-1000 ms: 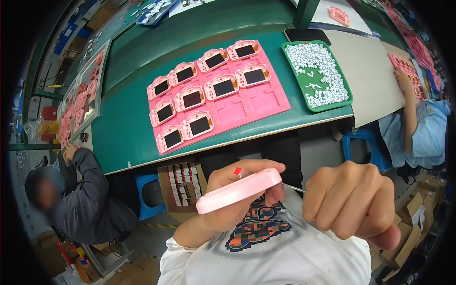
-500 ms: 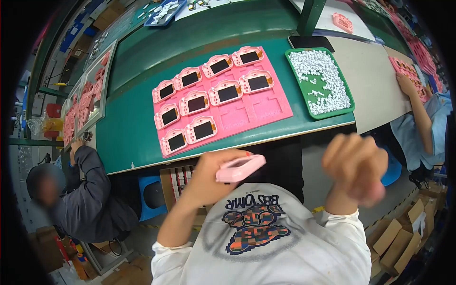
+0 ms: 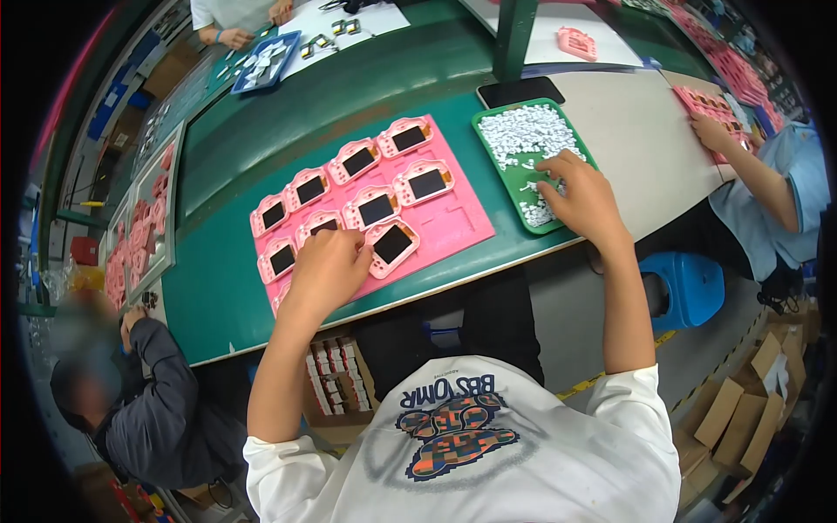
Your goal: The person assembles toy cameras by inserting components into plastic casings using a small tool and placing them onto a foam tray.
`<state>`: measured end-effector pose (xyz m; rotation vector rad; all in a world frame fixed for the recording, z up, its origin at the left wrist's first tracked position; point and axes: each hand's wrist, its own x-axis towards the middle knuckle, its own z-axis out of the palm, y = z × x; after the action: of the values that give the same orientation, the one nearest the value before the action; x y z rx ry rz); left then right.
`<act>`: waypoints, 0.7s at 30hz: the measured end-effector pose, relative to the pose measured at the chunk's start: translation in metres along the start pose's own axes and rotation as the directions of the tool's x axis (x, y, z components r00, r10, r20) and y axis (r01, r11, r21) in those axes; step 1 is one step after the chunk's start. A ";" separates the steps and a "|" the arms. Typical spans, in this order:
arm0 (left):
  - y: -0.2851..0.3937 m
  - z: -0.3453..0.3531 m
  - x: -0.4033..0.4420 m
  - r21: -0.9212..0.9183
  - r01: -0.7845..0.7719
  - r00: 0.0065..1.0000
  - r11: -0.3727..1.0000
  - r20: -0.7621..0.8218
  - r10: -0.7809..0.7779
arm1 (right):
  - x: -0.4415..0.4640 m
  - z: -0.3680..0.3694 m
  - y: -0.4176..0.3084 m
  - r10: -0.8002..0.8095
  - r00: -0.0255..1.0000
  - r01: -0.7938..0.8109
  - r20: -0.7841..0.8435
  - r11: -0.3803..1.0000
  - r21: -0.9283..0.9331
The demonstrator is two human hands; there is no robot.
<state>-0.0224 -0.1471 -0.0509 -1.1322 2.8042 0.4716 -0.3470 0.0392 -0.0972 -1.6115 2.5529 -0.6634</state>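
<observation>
My left hand [image 3: 331, 268] is over the near edge of the pink mat [image 3: 466, 218], its fingers closed on the side of a pink handheld game console shell [image 3: 391, 247]. The shell's dark screen faces up and it is slightly tilted. Other pink shells with screens, such as one console [image 3: 425, 182], lie in rows in the mat; my left hand covers part of the nearest row. My right hand [image 3: 580, 196] reaches into the green tray [image 3: 485, 139], thumb and fingers apart, among small white pieces [image 3: 523, 132]. I see nothing held in it.
A black flat device [image 3: 521, 91] lies behind the tray. A green post [image 3: 514, 39] rises beyond it. Co-workers sit at left and right, and another person's hands [image 3: 235, 37] are near a blue tray [image 3: 266, 63]. A blue stool [image 3: 684, 288] stands at right.
My left hand has brought the pink shell from near my body to the mat and turned its screen upward. My right hand has moved forward into the green tray. The view has shifted.
</observation>
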 end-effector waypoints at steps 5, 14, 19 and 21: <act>0.002 0.003 0.001 0.146 -0.030 0.999 0.989 -0.038 0.036 | 0.020 0.011 -0.002 0.002 0.999 -0.003 -0.039 1.000 -0.029; -0.001 0.013 0.003 0.198 -0.127 0.980 0.972 -0.127 0.154 | 0.040 0.013 0.011 -0.114 0.992 0.118 0.054 0.988 -0.096; -0.004 0.020 0.003 0.228 -0.107 0.981 0.968 -0.136 0.140 | 0.044 0.023 0.013 -0.154 0.988 0.155 0.020 0.974 -0.164; -0.003 0.023 0.002 0.234 -0.093 0.981 0.968 -0.143 0.129 | 0.045 0.023 0.013 -0.165 0.986 0.163 0.004 0.970 -0.183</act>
<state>-0.0230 -0.1432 -0.0736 -1.0092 2.9713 0.0659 -0.3725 -0.0028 -0.1147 -1.8968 2.5755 -0.4605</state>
